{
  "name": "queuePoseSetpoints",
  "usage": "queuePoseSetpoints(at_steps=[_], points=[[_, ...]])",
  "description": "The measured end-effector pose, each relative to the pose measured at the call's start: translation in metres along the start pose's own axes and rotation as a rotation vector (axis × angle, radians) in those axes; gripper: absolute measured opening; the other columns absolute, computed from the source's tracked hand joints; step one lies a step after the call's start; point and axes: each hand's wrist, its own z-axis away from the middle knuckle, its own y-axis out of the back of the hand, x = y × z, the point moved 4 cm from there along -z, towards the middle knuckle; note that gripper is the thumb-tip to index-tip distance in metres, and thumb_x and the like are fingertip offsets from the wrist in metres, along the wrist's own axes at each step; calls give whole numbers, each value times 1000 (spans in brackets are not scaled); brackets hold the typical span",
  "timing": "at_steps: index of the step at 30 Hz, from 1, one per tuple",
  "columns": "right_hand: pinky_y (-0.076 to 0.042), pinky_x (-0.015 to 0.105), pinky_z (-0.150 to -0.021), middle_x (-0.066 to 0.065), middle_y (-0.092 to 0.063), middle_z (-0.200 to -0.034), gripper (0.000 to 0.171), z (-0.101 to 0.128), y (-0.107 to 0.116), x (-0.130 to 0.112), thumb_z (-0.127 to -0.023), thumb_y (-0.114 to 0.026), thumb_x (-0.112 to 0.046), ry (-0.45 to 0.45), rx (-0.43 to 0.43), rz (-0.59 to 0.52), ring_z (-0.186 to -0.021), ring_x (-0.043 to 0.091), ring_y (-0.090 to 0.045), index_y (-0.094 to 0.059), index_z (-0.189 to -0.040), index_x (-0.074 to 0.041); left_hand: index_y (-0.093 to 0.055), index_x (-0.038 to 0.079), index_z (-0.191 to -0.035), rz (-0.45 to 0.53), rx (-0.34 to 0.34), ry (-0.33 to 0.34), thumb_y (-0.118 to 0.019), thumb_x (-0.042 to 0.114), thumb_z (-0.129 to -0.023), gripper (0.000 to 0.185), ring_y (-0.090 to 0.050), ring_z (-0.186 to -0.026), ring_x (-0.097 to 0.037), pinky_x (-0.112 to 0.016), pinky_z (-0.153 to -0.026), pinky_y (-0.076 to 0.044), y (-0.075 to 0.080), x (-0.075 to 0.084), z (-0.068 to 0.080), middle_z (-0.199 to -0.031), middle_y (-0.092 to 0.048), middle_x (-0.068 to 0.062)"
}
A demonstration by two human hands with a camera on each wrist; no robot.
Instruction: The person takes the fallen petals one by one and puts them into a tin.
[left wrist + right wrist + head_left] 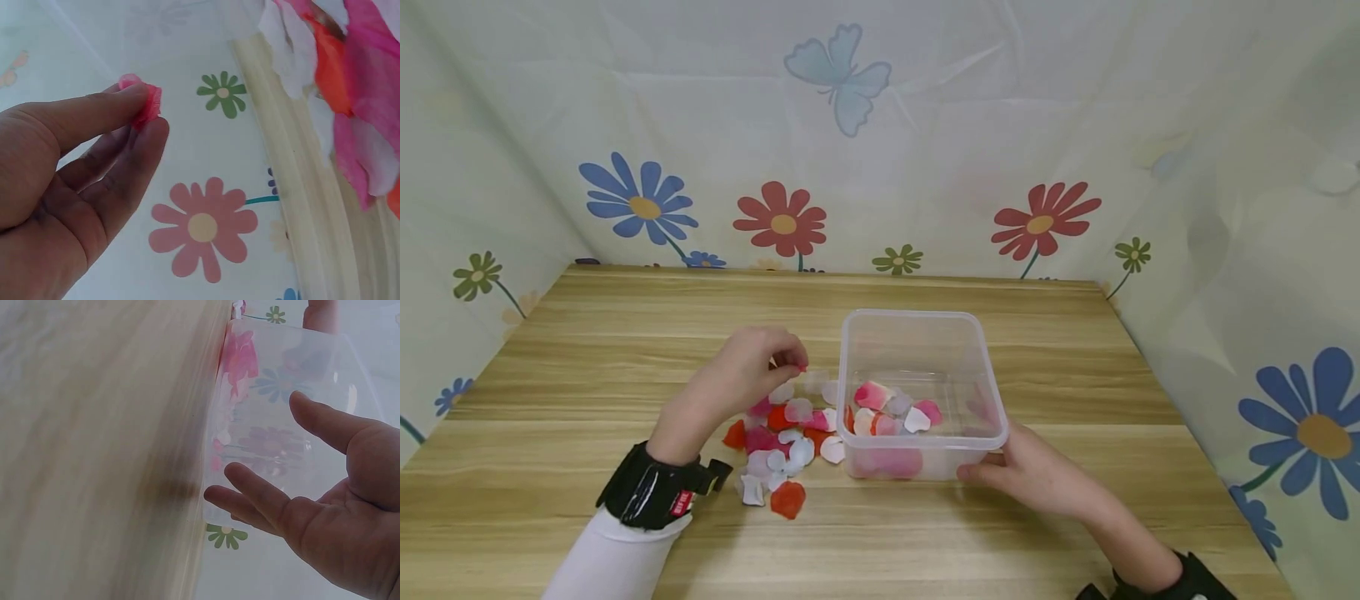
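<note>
My head view looks forward and down over the clear box (922,392). Left wrist camera sits left of it, close; right wrist nearly against its wall (275,419) (both share the box).

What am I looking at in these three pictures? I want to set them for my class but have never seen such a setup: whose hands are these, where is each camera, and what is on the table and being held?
No machine here: a person works with two bare hands, wearing three cameras. The wide picture comes from a head camera looking down at a light wooden table. The other two come from cameras strapped to each wrist, so they show each hand up close.

On the table stands a clear square plastic box with some pink and white fabric petals inside. Beside it lies a loose pile of red, pink and white petals.

The left hand hovers over the pile, pinching one small pink petal between thumb and fingertip. The right hand rests open against the box's near corner with straight fingers.
</note>
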Motion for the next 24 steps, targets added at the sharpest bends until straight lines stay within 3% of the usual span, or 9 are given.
queuePoseSetpoints(at_steps=[6,11,18,24], points=[[-52,38,-99,26,-55,-139,81,0,0,1,-94,-76,-7,-1,-2,-22,-123,28,-60,-26,-157,-4,-77,9,-102,46,159,-70,-81,0,-87,18,-66,-84,-17,-37,-78,-61,9,18,1,-95,-72,-1],[-52,39,-99,25,-56,-137,77,0,0,1,-94,-76,-8,-2,-5,-22,-122,26,-61,-29,-155,-3,-77,7,-100,96,280,-173,-82,-1,-85,18,-68,-86,-16,-35,-77,-61,14,33,1,-95,-73,-2],[-51,39,-101,25,-56,-138,76,-1,0,0,-94,-76,-8,-1,-5,-18,-123,27,-60,-29,-154,-3,-78,5,-100,161,335,-291,-82,-2,-85,17,-69,-86,-12,-30,-78,-60,12,53,1,-95,-73,0],[-50,38,-101,25,-55,-139,78,0,0,0,-94,-75,-8,6,-7,-18,-124,28,-59,-27,-156,-4,-78,7,-100,204,356,-339,-82,-4,-84,19,-70,-86,-11,-28,-78,-59,7,65,0,-95,-73,1]])
